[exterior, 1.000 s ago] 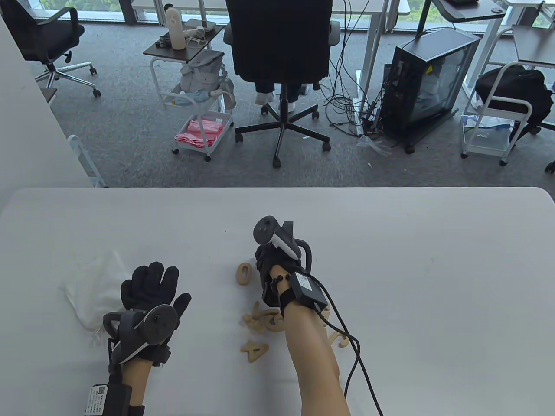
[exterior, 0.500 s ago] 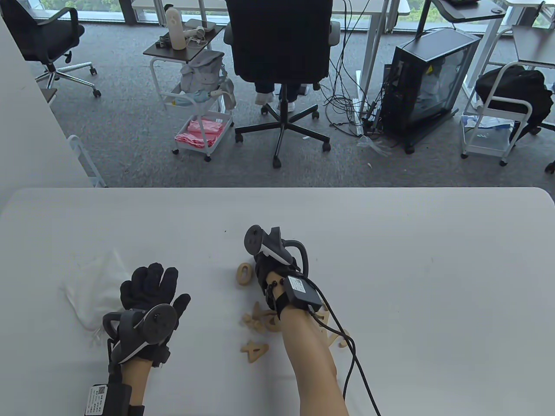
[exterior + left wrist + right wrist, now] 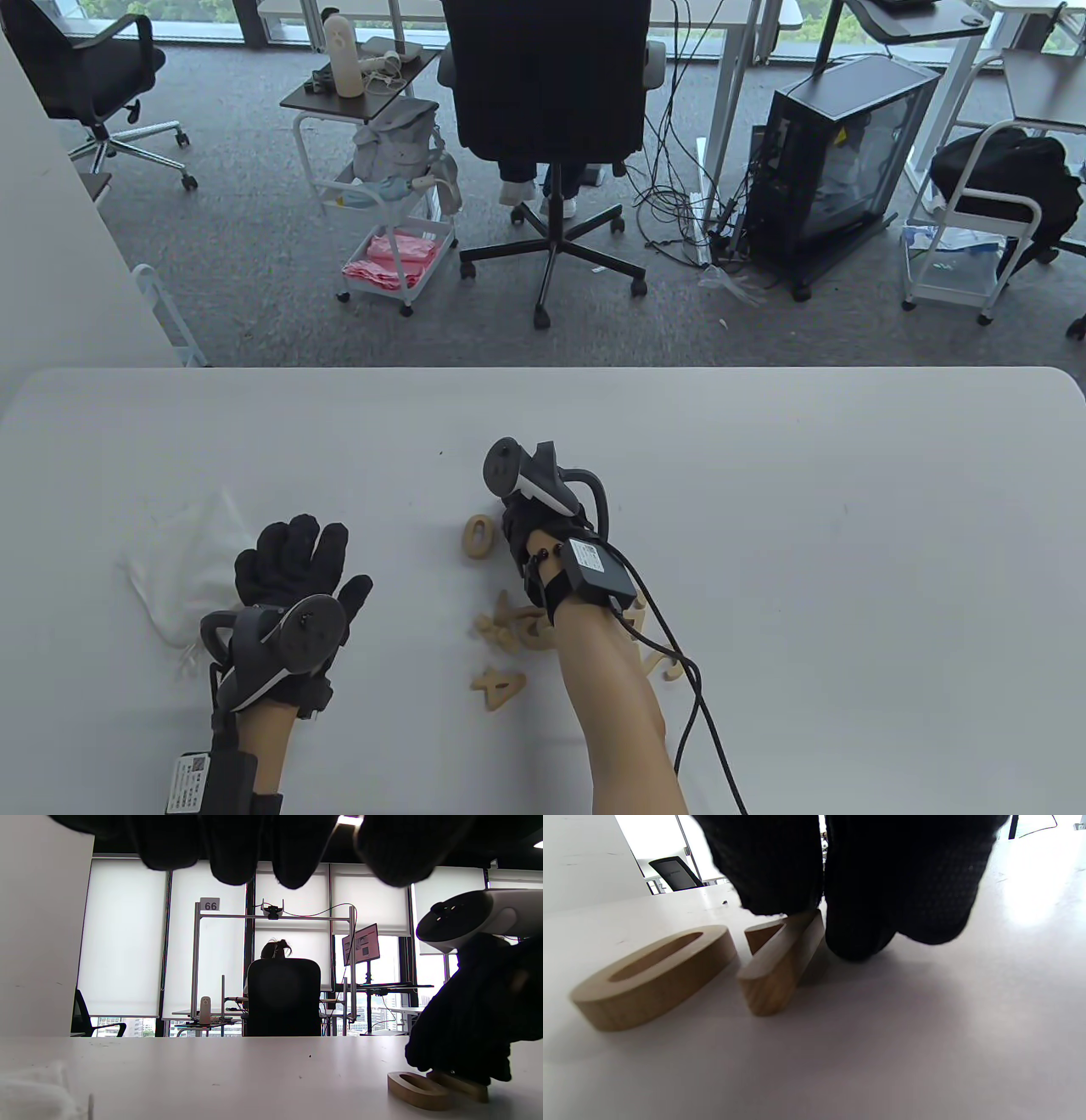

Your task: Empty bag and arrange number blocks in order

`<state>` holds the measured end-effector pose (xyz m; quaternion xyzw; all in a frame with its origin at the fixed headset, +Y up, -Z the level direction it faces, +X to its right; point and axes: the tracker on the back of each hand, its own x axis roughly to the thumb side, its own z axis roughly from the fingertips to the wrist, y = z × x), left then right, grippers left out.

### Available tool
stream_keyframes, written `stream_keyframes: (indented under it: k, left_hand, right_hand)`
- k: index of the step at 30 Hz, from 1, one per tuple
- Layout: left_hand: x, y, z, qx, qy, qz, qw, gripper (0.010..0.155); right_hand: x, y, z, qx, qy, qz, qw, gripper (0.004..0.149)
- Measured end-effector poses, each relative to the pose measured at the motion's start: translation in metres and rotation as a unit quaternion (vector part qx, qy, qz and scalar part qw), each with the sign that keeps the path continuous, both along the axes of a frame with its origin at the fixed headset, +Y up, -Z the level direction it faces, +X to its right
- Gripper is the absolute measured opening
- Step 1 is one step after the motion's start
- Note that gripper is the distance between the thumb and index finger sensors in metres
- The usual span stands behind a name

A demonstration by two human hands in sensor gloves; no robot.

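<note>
While the right hand (image 3: pixel 530 531) sets a wooden number block (image 3: pixel 780 963) just right of the 0 block (image 3: pixel 478 536) at centre frame, the left hand (image 3: pixel 293 564) rests flat, fingers spread, beside the emptied bag (image 3: pixel 182 564).

Fingertips (image 3: pixel 857 899) press on the block's far end (its numeral is covered); whether they pinch it cannot be told; blocks look light, rigid and smooth, best taken by opposite edges; remaining digits lie lower centre, partly hidden under the forearm.
</note>
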<state>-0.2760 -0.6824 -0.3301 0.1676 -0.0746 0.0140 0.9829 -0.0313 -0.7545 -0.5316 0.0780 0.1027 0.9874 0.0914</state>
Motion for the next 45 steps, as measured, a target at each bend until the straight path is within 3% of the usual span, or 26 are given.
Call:
stream_keyframes:
  k: [5, 10, 16, 21, 25, 29, 35, 45]
  left_hand:
    - [0.000, 0.000, 0.000, 0.001, -0.002, 0.000, 1.000, 0.069]
    - [0.001, 0.000, 0.001, 0.003, -0.005, 0.001, 1.000, 0.069]
    - [0.003, 0.000, 0.002, 0.004, -0.011, -0.002, 1.000, 0.069]
    - [0.004, 0.000, 0.003, 0.008, -0.014, 0.000, 1.000, 0.069]
    - [0.004, -0.001, 0.003, 0.008, -0.017, 0.001, 1.000, 0.069]
    - [0.006, -0.001, 0.004, 0.008, -0.021, -0.001, 1.000, 0.069]
    - [0.008, -0.003, 0.004, 0.005, -0.023, -0.003, 1.000, 0.069]
    - [0.009, -0.003, 0.004, 0.006, -0.019, -0.010, 1.000, 0.069]
  right_hand:
    - [0.009, 0.014, 0.005, 0.010, 0.010, -0.002, 1.000, 0.045]
    - [0.032, 0.043, 0.029, 0.046, 0.035, -0.005, 0.998, 0.048]
    - [0.079, 0.078, 0.085, 0.087, 0.045, -0.022, 0.995, 0.056]
    - [0.121, 0.092, 0.137, 0.120, -0.004, -0.001, 0.993, 0.060]
    - [0.139, 0.082, 0.164, 0.086, -0.053, 0.010, 0.995, 0.064]
    - [0.141, 0.055, 0.180, 0.013, -0.090, 0.032, 0.995, 0.067]
    - [0.135, 0.015, 0.181, -0.069, -0.112, 0.056, 0.990, 0.070]
    - [0.126, -0.003, 0.184, -0.116, -0.093, 0.092, 0.985, 0.077]
